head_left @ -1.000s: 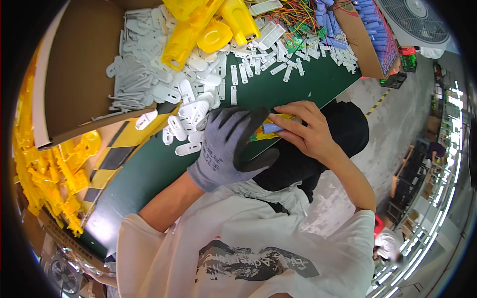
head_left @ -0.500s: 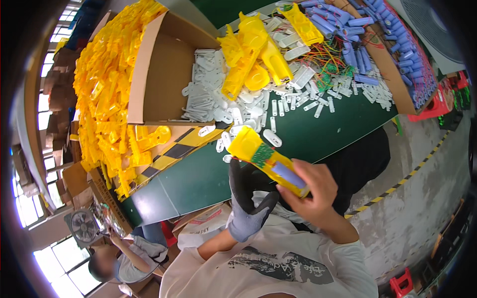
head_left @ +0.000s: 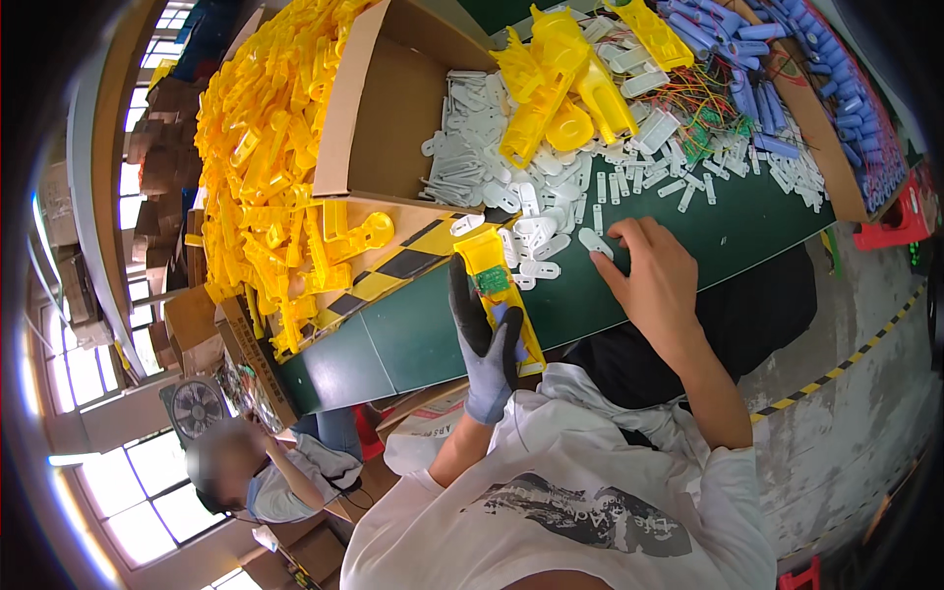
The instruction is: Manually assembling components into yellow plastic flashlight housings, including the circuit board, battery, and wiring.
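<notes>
My left hand (head_left: 484, 344), in a grey glove with black fingers, grips a yellow plastic housing (head_left: 478, 254). Inside the housing sit a green circuit board (head_left: 492, 281) and a purple cylindrical battery (head_left: 503, 313), partly hidden by my thumb. My bare right hand (head_left: 657, 280) is over the green table, its thumb and index finger apart at the end of a white oval plastic piece (head_left: 593, 242). That piece lies on the table. More white oval pieces (head_left: 539, 232) lie loose just beyond the housing.
A cardboard box (head_left: 339, 128) with white parts stands at the back, beside a big heap of yellow housings (head_left: 265, 128). Further right are wires (head_left: 700, 96), purple batteries (head_left: 777, 106) and small white strips (head_left: 688, 192). Another person (head_left: 295, 472) sits at lower left near a fan (head_left: 198, 407).
My right hand has let go of the yellow housing and moved right and forward to the white oval piece. My left hand has closed around the housing. The whole view has shifted.
</notes>
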Available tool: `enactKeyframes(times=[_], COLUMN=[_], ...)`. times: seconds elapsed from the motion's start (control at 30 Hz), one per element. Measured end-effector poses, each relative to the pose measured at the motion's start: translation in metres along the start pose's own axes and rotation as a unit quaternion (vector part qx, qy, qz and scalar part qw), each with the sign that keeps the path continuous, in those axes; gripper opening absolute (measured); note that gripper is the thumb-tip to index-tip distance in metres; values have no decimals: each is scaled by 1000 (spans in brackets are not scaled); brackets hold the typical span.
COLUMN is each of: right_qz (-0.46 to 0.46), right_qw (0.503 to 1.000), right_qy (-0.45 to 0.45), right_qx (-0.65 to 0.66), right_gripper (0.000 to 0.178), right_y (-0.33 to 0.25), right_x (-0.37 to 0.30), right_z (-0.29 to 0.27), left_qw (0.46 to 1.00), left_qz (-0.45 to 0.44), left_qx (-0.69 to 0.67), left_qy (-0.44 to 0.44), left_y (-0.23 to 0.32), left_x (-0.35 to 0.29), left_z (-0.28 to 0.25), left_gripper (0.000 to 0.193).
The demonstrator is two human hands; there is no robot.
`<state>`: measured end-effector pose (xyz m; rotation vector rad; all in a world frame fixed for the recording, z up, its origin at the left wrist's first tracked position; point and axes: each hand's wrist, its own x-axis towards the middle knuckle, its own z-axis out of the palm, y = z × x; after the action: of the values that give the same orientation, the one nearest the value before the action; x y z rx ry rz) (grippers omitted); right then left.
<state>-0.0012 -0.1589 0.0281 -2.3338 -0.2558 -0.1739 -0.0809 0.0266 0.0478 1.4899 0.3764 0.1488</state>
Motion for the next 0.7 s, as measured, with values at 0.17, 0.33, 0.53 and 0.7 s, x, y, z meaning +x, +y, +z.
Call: enactKeyframes(times=[0.17, 0.33, 0.53, 0.7], right_qz=[-67, 103, 106, 159], right_qw=[996, 929, 859, 826], right_qy=[29, -57, 111, 66], right_qx=[-44, 350, 489, 537], right_gripper=[19, 12, 7, 11], right_y=[8, 16, 33, 43], right_x=[-4, -19, -47, -65], right_z=[5, -23, -57, -72], left_qw=[991, 978, 963, 940], left_qz=[26, -68, 20, -38], left_qx=[56, 13, 81, 65], left_qy=[-120, -194, -254, -332], left_y=[8, 5, 3, -10], left_x=[8, 25, 34, 33], left_z=[20, 39, 92, 116], left_gripper=[79, 47, 29, 20])
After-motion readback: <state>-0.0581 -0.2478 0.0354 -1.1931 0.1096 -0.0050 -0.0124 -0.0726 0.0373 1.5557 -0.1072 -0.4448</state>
